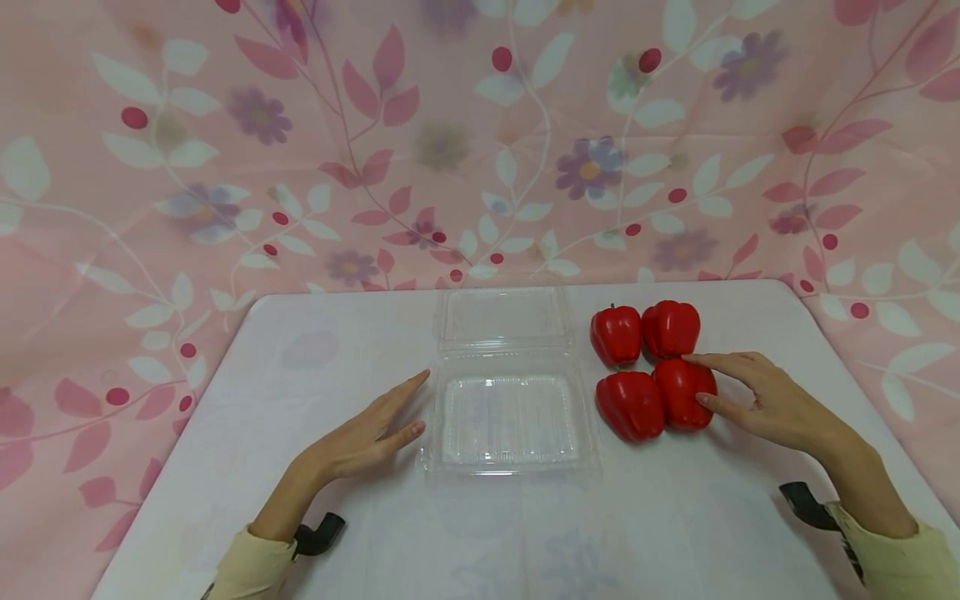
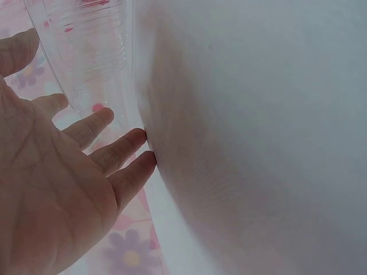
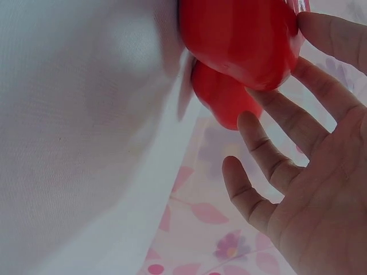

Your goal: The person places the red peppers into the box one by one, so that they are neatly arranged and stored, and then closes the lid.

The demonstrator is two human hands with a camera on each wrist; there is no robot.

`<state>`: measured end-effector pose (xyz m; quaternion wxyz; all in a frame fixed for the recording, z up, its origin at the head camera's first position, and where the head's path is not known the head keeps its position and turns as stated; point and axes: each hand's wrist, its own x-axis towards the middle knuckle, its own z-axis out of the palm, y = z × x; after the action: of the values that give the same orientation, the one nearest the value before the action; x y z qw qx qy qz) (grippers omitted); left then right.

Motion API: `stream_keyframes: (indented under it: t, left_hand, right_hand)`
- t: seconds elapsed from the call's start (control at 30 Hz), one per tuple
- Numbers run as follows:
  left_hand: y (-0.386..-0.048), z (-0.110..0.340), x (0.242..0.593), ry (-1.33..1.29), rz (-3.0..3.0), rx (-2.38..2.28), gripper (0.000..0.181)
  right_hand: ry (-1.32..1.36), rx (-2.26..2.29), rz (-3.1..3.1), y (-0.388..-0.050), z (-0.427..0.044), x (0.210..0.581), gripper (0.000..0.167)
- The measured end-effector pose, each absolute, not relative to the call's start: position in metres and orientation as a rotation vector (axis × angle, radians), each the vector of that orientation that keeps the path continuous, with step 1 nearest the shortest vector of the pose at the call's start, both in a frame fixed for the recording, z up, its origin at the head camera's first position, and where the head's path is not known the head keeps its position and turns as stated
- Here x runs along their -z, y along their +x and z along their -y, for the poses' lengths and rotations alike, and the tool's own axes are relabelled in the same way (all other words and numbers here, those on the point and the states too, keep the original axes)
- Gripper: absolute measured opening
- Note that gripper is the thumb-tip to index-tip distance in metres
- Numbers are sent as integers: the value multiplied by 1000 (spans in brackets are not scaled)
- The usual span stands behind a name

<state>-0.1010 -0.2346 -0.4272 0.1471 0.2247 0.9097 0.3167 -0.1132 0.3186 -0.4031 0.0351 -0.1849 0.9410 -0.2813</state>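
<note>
A clear plastic clamshell container (image 1: 510,417) lies with its lid (image 1: 504,317) folded back, away from me. My left hand (image 1: 367,437) is at its left side, fingers spread and fairly straight, holding nothing. In the left wrist view, the fingers (image 2: 89,129) appear beside the container wall (image 2: 97,51). To the right of the container sit several red bell peppers. My right hand (image 1: 772,400) is at the front right bell pepper (image 1: 682,396), thumb at its right side and index finger at its far edge. The right wrist view shows relaxed, spread fingers (image 3: 298,126) around that pepper (image 3: 241,40).
The other red bell peppers are the front left one (image 1: 632,406), the back left one (image 1: 617,335) and the back right one (image 1: 672,329). A white-covered table (image 1: 300,375) carries everything. Behind it hangs a pink floral cloth (image 1: 480,150).
</note>
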Motion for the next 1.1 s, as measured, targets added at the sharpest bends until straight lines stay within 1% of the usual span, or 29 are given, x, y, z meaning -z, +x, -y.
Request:
stream_keyframes:
  t: [0.2,0.63,1.1]
  left_hand:
    - [-101,235,428,652,-2610,-916,73]
    - [-101,235,428,644,-2619,-903,72]
    - [-101,234,428,641,-2616,-899,73]
  right_hand:
    - [-585,883,-2896,-112,-318,401,60]
    - [-489,808,-2891,-112,-321,398,67]
    - [-505,765,-2913,-112,-322,398,66]
